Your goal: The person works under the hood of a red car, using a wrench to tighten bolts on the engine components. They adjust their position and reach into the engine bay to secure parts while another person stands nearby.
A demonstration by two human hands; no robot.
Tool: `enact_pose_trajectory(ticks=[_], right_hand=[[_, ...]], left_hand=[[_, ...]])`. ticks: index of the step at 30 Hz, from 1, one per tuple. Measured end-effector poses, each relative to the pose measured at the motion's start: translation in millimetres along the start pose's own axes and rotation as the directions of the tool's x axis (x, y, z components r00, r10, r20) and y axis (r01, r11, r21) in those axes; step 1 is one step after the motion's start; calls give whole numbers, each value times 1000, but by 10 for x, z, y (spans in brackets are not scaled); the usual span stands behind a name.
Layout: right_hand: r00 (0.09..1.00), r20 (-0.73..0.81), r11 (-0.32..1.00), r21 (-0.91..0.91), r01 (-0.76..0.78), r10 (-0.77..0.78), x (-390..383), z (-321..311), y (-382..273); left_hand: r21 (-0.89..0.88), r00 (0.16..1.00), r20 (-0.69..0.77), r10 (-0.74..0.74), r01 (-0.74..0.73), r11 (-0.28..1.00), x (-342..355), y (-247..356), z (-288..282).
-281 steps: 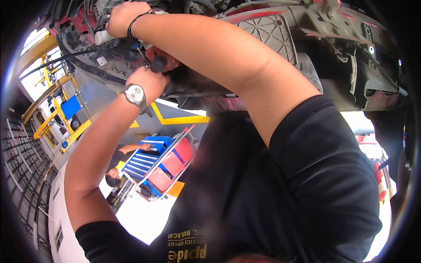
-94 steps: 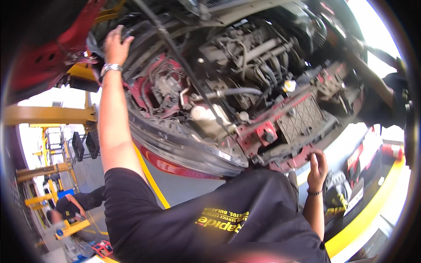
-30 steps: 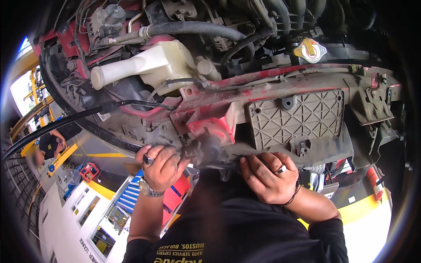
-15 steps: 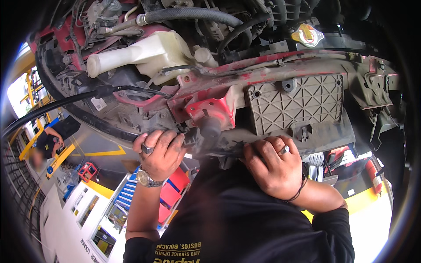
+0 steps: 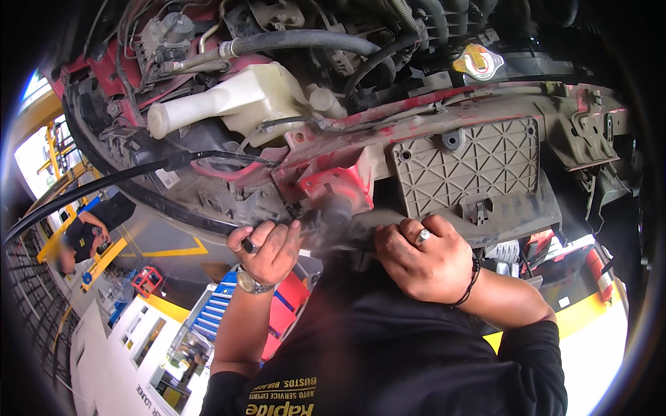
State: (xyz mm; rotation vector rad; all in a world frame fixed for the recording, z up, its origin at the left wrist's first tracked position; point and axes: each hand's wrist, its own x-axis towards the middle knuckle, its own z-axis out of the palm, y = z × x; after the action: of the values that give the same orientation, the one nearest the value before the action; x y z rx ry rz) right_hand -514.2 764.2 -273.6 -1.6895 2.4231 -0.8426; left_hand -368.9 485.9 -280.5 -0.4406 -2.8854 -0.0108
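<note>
Fingers of my left hand [image 5: 269, 253] curl over the dark curved bumper edge [image 5: 182, 213] at the car's front. My right hand [image 5: 424, 260] is closed over a dark plastic edge [image 5: 361, 232] below a ribbed grey-brown panel [image 5: 466, 166]; its fingertips are partly hidden. Between my hands, a red bracket [image 5: 338, 182] with a dark round stub [image 5: 334, 209] sticks out toward me. A white plastic reservoir [image 5: 267, 93] with a long filler neck lies beyond my left hand.
A black cable or rod [image 5: 104, 184] crosses at the left. A yellow-and-white cap [image 5: 479, 62] and a thick grey hose [image 5: 305, 26] sit in the engine bay. At far left, another person [image 5: 87, 232] is near a yellow frame. A red-and-blue tool cabinet [image 5: 281, 308] stands behind my left forearm.
My right hand has shifted a little left along the plastic edge. The view has moved slightly, and my left hand remains on the bumper edge.
</note>
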Motion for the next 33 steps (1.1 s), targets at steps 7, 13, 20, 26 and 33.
enact_pose_trajectory(ticks=[7, 13, 20, 26, 33], right_hand=[[989, 150, 971, 232, -53, 18, 71, -115, 19], [994, -97, 950, 312, -11, 43, 700, -778, 128], [937, -342, 992, 83, 98, -64, 2243, -1053, 556], [852, -421, 909, -394, 135, -309, 4320, -1012, 653], [920, -392, 845, -502, -185, -32, 5500, -940, 765]], left_hand=[[-72, 999, -26, 20, -22, 997, -46, 4, 18], [-10, 998, -52, 47, -48, 999, 49, -2, -55], [40, 992, -124, 33, -29, 999, 26, 33, -9], [-27, 977, -203, -59, 55, 998, 70, 77, -89], [-139, 923, -376, -86, 35, 990, 130, 45, -162]])
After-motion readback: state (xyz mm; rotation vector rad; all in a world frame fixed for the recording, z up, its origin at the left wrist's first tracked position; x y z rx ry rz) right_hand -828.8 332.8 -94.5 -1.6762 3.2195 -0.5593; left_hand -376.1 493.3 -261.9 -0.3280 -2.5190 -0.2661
